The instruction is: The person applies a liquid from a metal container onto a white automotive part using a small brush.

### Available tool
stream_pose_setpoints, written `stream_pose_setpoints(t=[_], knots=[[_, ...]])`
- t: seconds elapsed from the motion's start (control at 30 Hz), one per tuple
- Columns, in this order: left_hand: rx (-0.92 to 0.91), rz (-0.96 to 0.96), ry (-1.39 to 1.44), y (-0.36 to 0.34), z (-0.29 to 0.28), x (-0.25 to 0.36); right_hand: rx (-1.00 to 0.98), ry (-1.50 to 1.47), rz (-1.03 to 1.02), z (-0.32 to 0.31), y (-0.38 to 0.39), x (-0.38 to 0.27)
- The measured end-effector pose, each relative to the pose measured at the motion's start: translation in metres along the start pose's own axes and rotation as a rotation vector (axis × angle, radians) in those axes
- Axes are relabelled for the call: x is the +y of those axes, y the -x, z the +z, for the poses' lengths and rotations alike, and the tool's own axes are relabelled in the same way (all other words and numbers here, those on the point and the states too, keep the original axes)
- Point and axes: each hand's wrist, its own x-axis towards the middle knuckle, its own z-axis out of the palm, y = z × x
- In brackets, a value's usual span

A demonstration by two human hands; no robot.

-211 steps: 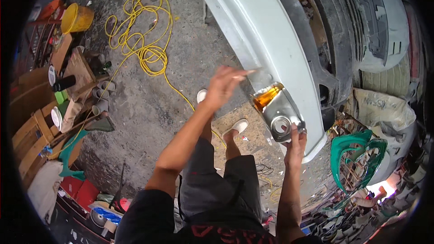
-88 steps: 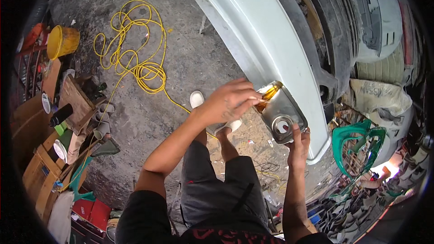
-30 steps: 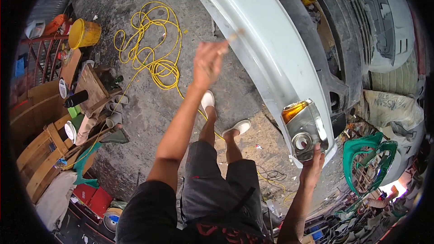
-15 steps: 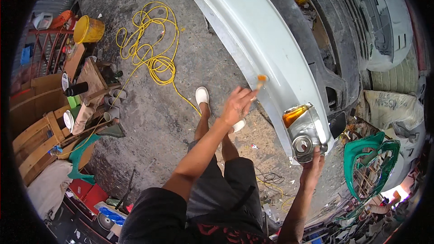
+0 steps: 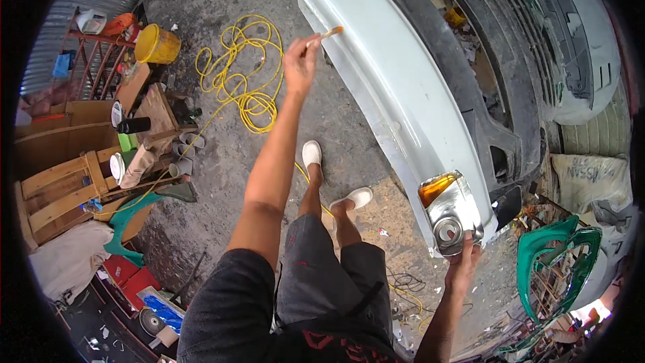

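A long, pale grey-white car bumper [image 5: 396, 74] stretches from the top centre down to the right of my feet. My left hand [image 5: 300, 66] reaches far forward with its fingers closed round a small paintbrush [image 5: 329, 33]. The orange-stained bristles lie over the inner edge of the bumper near its far end; whether they touch it I cannot tell. At the near end, my right hand [image 5: 463, 259] grips a cut-open metal can [image 5: 461, 207] by its lower end. Amber liquid shows in the opening of the can, which is over the bumper.
A yellow cord [image 5: 255, 111] lies coiled on the concrete floor [image 5: 175, 235]. Dark bumpers [image 5: 463, 87] lie along the right, with green trim parts [image 5: 531, 269] nearer. A yellow bucket [image 5: 157, 45], wooden pallet [image 5: 60, 188] and cups [image 5: 181, 150] stand left.
My left hand has carried the brush forward and left, from the middle of the bumper toward its far end. My right hand still holds the can near the same place. The view has shifted slightly.
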Motion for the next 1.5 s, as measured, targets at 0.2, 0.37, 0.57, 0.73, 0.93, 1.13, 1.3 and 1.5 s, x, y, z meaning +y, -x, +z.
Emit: stream_pose_setpoints(t=[0.2,0.37,0.57,0.73,0.93,1.13,1.3,1.5], knots=[[-0.158,0.401,-0.082,0.074,0.028,0.036,-0.012,-0.014,-0.002,0.027,0.007,-0.022],[-0.567,0.178,0.139,0.063,0.015,0.072,0.007,-0.002,0.016,0.066,0.005,-0.042],[-0.463,0.032,0.224,-0.059,-0.020,0.004,0.016,-0.020,0.007,0.136,-0.006,-0.074],[-0.397,0.047,0.170,-0.103,-0.036,-0.016,0.064,-0.079,-0.007,0.176,-0.015,-0.083],[-0.024,-0.029,0.159,-0.104,-0.048,-0.023,0.096,-0.053,-0.010,0.210,-0.016,-0.098],[-0.296,0.257,0.029,-0.024,-0.025,0.001,0.069,-0.073,-0.024,0.216,-0.019,-0.102],[-0.527,0.126,0.338,0.035,-0.019,0.019,0.061,-0.029,-0.003,0.194,-0.029,-0.093],[-0.591,0.077,0.172,-0.042,-0.028,-0.028,0.014,0.037,-0.041,0.168,-0.031,-0.093]])
